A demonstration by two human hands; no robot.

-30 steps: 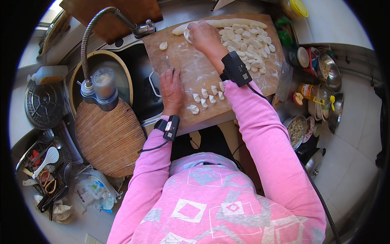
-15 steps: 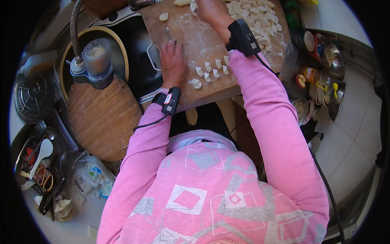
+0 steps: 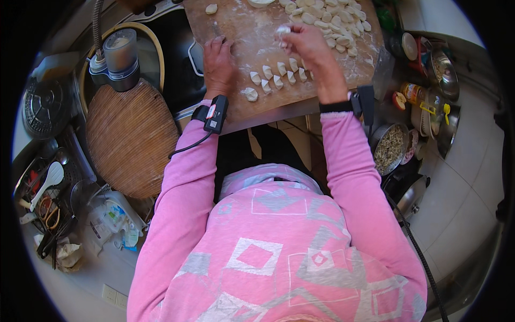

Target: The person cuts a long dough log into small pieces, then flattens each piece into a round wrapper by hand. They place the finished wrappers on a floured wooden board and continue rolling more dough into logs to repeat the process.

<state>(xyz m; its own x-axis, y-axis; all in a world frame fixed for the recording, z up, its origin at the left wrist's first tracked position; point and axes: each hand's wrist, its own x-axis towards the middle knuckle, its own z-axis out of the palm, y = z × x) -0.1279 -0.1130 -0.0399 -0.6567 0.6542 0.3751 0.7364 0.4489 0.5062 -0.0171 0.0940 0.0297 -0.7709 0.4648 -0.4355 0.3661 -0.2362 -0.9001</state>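
Observation:
A floured wooden board (image 3: 241, 27) lies in front of me, with several small cut dough pieces (image 3: 276, 72) in a row near its front edge. My left hand (image 3: 217, 61) rests flat on the board beside them, fingers together, holding nothing. My right hand (image 3: 306, 45) is raised above the board, and its fingertips pinch a small piece of dough (image 3: 282, 30). Many shaped dough pieces (image 3: 335, 24) are piled at the board's far right. A lone lump of dough (image 3: 211, 8) sits at the far left of the board. Both wrists carry black strapped devices.
A round woven mat (image 3: 131, 139) lies left of the board, with a jar-like appliance (image 3: 119, 56) behind it. A black pan (image 3: 171, 59) is beside the board. Utensils (image 3: 45, 198) clutter the lower left. Metal bowls and pots (image 3: 429, 102) crowd the right, above a tiled floor.
My right hand has come back from the far pile of dough pieces toward me, lifted with a small piece in its fingers. My left hand stays on the board. The view has shifted downward.

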